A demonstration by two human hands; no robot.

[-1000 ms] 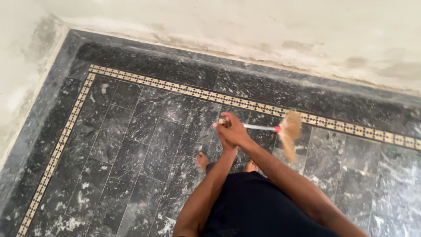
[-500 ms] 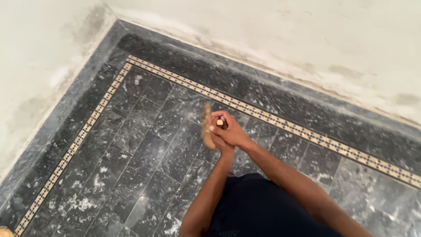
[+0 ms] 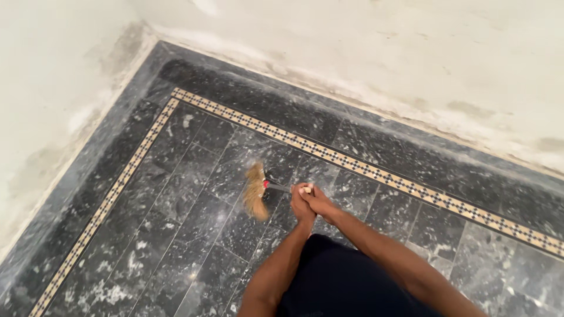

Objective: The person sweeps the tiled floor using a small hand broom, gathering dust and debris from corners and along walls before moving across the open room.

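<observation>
Both hands were wrapped around the top end of a broom's thin handle in the head view: the left hand (image 3: pixel 301 206) sat lower on the near side, the right hand (image 3: pixel 320 201) just above and touching it, fingers of both curled shut on the shaft. The broom (image 3: pixel 256 197) reached out to the left from that grip, its straw-coloured bristle head (blurred, so its exact edge was hard to tell) down by the dark floor (image 3: pixel 176 194), with a small red collar where the bristles joined the handle. That floor was black stone tile flecked with white, and a narrow patterned border strip (image 3: pixel 376 171) of pale and dark squares ran across it and turned at the corner. Beyond the strip stood a stained whitish wall (image 3: pixel 364 53). Both forearms came up from the bottom edge, over dark clothing (image 3: pixel 346 282).
</observation>
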